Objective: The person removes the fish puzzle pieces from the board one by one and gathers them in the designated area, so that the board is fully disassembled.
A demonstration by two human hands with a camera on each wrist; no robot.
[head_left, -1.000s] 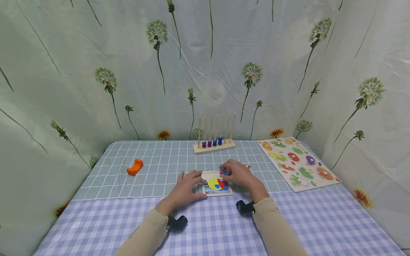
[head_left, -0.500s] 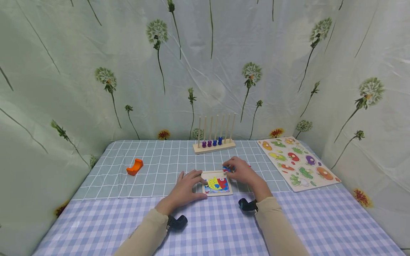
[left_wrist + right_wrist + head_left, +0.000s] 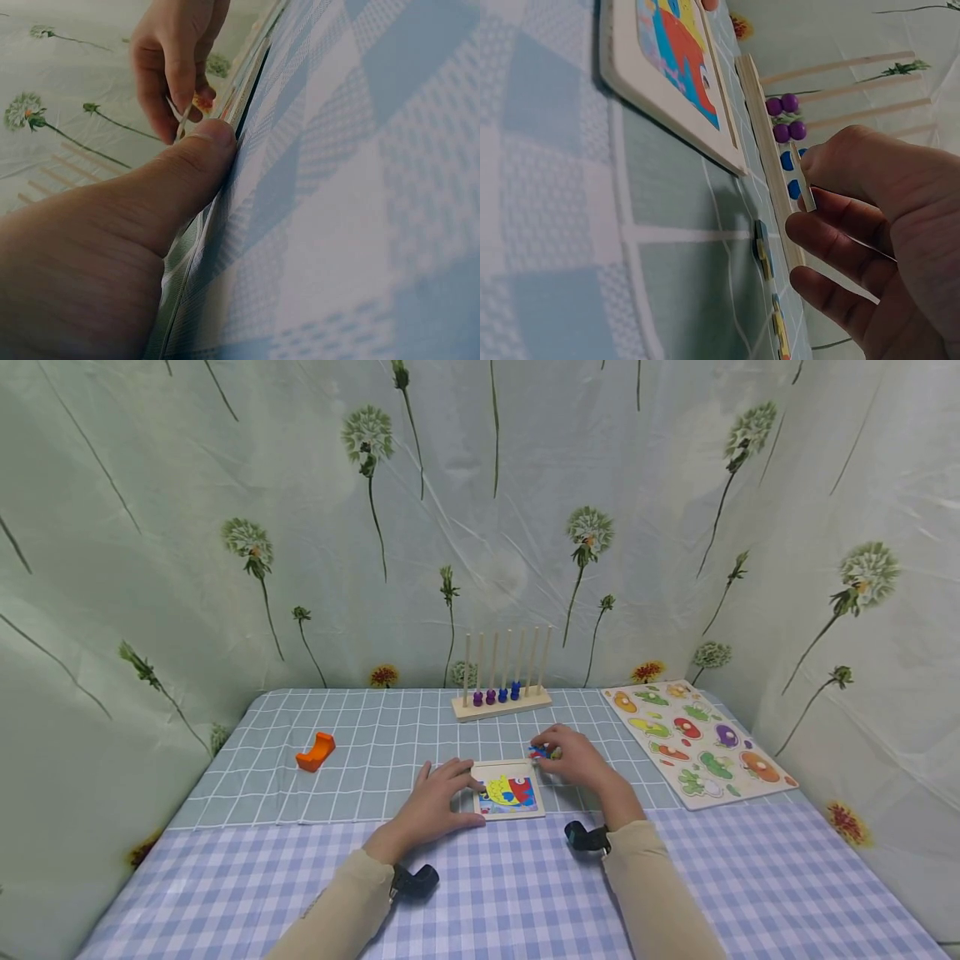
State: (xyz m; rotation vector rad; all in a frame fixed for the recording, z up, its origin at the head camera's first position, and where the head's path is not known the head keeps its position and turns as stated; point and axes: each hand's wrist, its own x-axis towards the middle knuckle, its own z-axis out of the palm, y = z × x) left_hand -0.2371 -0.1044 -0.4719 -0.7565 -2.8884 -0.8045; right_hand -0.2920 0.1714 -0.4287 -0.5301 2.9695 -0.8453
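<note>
A: Where to look first?

B: At the blue-and-red puzzle piece (image 3: pixel 537 752), raised above the desk (image 3: pixel 495 885) just beside the far right corner of the wooden tray (image 3: pixel 497 771).

A: And the right grip (image 3: pixel 577 762)?

B: Nearly closed: thumb and forefinger pinching the puzzle piece, remaining fingers loosely bent. Hard to tell exactly how much edge or face under each fingertip.

A: Left grip (image 3: pixel 433 800)?

B: Spread wide, pinching nothing; fingertips on the left rim of the tray, thumb by the near left corner.

A: Heavy, by the look?

B: Probably very light. Thin, pale and wooden edge-on in the right wrist view, so likely stiff, hardly fragile. Painted face perhaps a little slick.

A: Best place to take hold?

B: By opposite edges, near the middle, underside kept free. Too close to a corner, liable to twist.

A: And the tray?

B: Light too, presumably, and apt to skid; best steadied by the rim.

A: Anything underneath?

B: Loose pieces (image 3: pixel 763 251), flat on the desk below the right grip.
</note>
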